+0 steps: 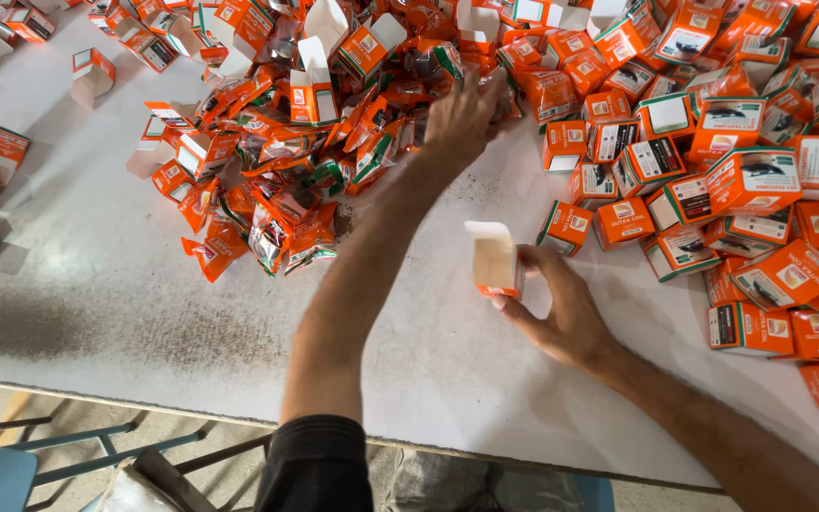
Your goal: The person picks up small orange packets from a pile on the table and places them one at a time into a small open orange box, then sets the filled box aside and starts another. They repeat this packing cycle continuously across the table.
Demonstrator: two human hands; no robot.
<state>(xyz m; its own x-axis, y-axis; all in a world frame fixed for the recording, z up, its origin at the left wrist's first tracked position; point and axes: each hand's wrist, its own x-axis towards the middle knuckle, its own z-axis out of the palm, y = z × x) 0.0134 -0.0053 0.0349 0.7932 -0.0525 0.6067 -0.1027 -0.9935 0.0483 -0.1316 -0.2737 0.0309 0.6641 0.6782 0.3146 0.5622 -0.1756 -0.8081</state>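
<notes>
on the table [97,294], pouches [282,204] lie left, closed boxes [751,180] right, seemingly open boxes [239,28] behind.

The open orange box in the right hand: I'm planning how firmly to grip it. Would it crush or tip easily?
The open box looks like thin card with its flap up, so probably light and easily crushed. The right hand holds it by its fingertips; stood upright, a nudge might tip it.

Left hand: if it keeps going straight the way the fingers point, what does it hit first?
Most likely the heap of orange foil sachets. The left hand points up the grey table, fingertips already at the heap's far edge, with open orange cardboard boxes just beyond. Depth is unclear, so contact may already exist.
</notes>
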